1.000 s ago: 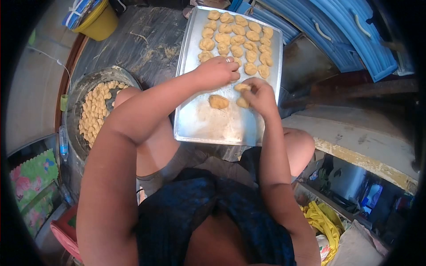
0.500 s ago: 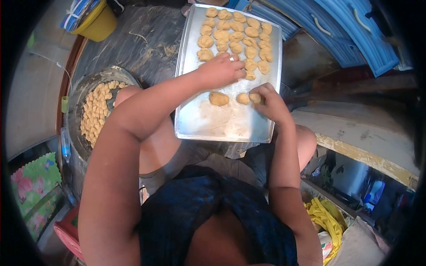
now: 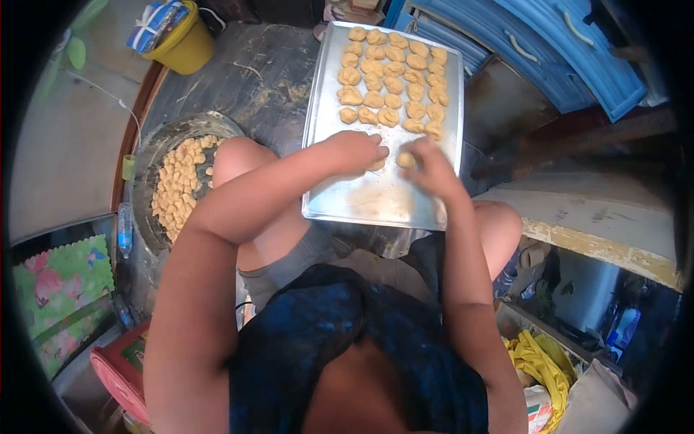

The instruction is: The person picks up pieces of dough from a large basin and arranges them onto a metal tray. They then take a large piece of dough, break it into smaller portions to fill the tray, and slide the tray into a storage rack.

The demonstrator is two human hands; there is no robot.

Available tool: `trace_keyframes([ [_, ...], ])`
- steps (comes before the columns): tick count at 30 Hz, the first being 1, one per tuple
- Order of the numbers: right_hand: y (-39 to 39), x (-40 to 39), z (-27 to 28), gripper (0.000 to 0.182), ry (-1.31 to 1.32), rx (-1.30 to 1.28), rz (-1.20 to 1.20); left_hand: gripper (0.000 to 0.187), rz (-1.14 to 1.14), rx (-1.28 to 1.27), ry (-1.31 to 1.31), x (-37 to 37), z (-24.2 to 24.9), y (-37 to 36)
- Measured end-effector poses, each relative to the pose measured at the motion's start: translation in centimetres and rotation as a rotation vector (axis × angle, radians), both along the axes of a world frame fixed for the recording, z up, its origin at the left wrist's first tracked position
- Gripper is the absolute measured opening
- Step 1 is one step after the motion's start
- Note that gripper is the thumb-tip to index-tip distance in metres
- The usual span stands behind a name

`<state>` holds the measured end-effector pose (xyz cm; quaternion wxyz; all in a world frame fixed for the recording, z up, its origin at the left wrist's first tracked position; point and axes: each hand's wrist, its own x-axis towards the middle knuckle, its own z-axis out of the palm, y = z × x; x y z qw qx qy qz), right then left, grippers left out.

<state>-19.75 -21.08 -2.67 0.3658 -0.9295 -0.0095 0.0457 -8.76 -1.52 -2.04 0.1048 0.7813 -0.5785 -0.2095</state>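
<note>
A metal baking tray (image 3: 340, 202) holds rows of yellowish dough pieces (image 3: 394, 69) on its far part. Palm down over the tray's near half, my left hand (image 3: 354, 153) curls its fingers around a dough piece that shows partly under the fingertips. To its right, my right hand (image 3: 431, 168), somewhat blurred, has thumb and fingers closed on a small dough lump (image 3: 405, 160). Both hands are just below the nearest row of pieces.
At the left, a large round basin (image 3: 148, 173) holds many small dough lumps (image 3: 177, 181). A yellow bucket (image 3: 189, 47) stands at the back left, and blue drawers (image 3: 499, 47) at the back right. A wooden ledge (image 3: 600, 224) runs along the right.
My left hand has moved from the row of dough pieces towards the tray's near half, onto a loose piece. My right hand has shifted slightly with its lump. The whole view has shifted slightly.
</note>
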Motion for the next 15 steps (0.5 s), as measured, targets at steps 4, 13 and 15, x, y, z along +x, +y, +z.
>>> trace_keyframes([
  [4,2.5,0.7,-0.8,0.032,-0.118,-0.049,-0.122,0.020,0.134,0.007,-0.076,1.0,-0.6,1.0],
  [13,8.7,4.0,-4.1,0.029,-0.454,-0.272,-0.309,0.018,0.531,-0.272,-0.149,1.2,-1.6,4.2],
  [15,8.6,3.9,-4.5,0.030,-0.448,-0.258,-0.306,0.019,0.529,-0.283,-0.194,0.6,-1.4,4.3],
])
